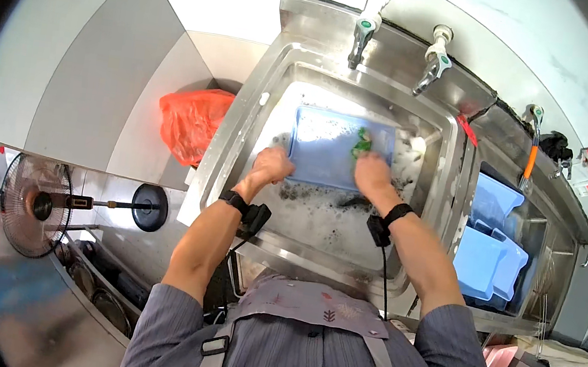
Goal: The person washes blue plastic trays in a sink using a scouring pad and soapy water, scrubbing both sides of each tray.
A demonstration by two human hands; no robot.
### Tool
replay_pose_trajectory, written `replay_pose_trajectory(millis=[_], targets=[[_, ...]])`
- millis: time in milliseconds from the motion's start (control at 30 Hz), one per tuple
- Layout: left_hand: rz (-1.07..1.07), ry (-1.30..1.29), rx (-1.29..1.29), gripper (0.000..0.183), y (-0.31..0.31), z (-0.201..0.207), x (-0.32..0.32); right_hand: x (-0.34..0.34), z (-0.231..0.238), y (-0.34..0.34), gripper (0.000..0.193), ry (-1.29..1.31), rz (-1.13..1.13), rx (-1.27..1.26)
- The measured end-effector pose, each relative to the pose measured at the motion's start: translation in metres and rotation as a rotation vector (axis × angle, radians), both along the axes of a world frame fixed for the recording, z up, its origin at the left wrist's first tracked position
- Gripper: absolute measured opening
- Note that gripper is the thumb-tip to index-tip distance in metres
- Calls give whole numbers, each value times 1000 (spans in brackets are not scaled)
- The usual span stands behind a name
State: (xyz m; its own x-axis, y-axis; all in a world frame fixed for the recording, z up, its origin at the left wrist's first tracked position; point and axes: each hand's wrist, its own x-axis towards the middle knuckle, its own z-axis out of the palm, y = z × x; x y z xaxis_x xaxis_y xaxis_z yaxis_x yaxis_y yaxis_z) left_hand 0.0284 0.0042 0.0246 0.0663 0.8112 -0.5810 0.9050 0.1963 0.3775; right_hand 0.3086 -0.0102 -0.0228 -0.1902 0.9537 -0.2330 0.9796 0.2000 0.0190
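A light blue plastic tray (324, 150) lies in the soapy water of the steel sink (238, 131). My left hand (273, 164) is closed on its near left corner. Over the tray's right side, my right hand (372, 173) has its fingers bent around the lower end of a small crumpled green piece (362, 143); whether this is a scouring pad or a cloth is too small to tell. Foam covers part of the tray and the water around it. Dark specks float near the tray's lower edge. Each wrist wears a black band with a small black device.
Two taps (362, 40) (436, 65) stick out above the sink. In the basin on the right are several blue containers (481, 260), under a tap with an orange hose (531, 161). A red plastic bag (194, 122) hangs at the sink's left. Farther left stands a fan (38, 205).
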Motion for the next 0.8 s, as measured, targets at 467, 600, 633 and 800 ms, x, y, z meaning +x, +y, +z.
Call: replay_pose_trajectory(millis=[467, 600, 633, 800], targets=[[216, -450, 0, 19, -38, 17, 2, -108, 40, 67, 48, 465, 414, 260], [174, -420, -18, 20, -43, 7, 1, -106, 35, 94, 52, 487, 210, 56], [172, -417, -21, 20, -44, 10, 4, -104, 32, 96, 52, 490, 207, 54], [604, -767, -65, 29, -39, -12, 11, -96, 44, 85, 43, 590, 371, 182]])
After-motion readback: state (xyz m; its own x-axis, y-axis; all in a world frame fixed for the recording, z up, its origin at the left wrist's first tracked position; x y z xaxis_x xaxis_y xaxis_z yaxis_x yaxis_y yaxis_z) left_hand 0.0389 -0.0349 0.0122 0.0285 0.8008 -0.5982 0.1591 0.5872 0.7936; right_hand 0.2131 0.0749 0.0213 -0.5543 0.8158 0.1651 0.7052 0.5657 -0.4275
